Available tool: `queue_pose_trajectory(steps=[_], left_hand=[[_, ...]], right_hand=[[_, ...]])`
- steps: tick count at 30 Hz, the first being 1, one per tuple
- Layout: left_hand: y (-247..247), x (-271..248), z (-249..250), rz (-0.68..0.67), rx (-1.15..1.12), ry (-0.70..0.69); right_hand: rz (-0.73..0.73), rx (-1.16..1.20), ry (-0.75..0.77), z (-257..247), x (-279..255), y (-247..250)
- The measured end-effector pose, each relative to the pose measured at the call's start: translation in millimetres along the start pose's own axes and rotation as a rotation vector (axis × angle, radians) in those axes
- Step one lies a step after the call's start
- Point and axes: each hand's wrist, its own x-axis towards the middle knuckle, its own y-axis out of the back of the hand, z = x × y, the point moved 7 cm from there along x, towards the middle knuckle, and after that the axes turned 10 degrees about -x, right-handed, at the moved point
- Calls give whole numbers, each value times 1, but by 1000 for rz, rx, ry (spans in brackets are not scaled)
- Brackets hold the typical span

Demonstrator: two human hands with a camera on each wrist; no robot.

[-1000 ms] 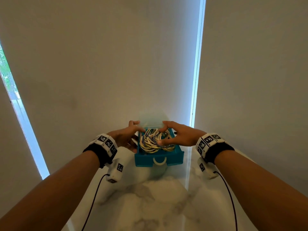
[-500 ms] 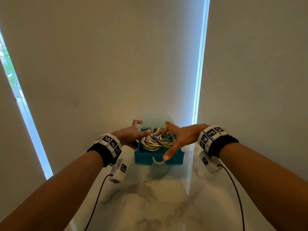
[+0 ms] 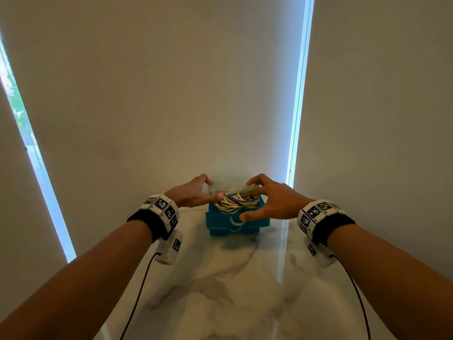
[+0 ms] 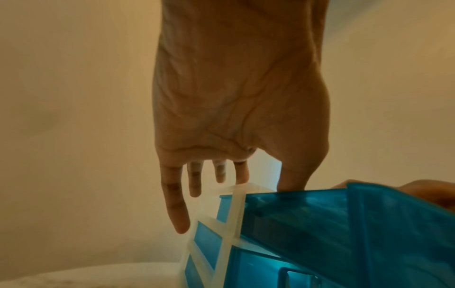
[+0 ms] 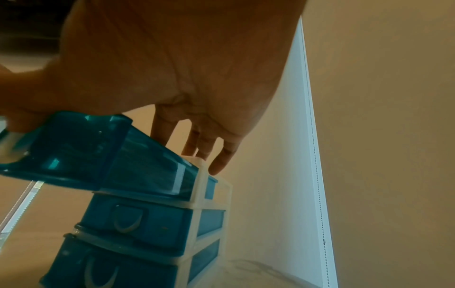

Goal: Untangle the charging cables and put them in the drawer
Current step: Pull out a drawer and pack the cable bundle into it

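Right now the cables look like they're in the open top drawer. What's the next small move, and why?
Probably push the top drawer shut. The cables lie coiled inside it, none seen trailing over the rim. The right hand already has its thumb on the drawer front, while the left hand rests fingers on the white frame to brace the unit. Tuck in any loop that rides high first.
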Motion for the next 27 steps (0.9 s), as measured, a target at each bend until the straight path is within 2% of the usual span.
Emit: queue_pose_trajectory(steps=[3, 6, 8, 11, 14, 16, 19, 21, 24, 27], left_hand=[[2, 4, 8, 73, 95, -46], [6, 1, 14, 169, 161, -88], [6, 0, 17, 142, 143, -65], [1, -4, 19, 17, -54, 50], [-4, -10, 28, 10, 24, 74], [-5, -10, 32, 95, 142, 74], [-4, -6, 41, 247, 310, 61], [-4, -4, 47, 298, 409, 46], [-3, -1, 56, 311, 517, 2], [-1, 2, 60, 248, 582, -50]], right_hand=[[82, 79, 41, 6, 0, 0], [22, -5, 106, -3, -1, -4], [-25, -83, 101, -8, -3, -4], [-76, -196, 57, -9, -7, -3], [-98, -183, 33, -10, -8, -4], [-54, -121, 46, -11, -8, -7], [99, -5, 37, -3, -9, -9], [198, 95, 37, 2, -9, -9], [263, 65, 46, 6, -5, -9], [273, -58, 49, 11, 0, -10]])
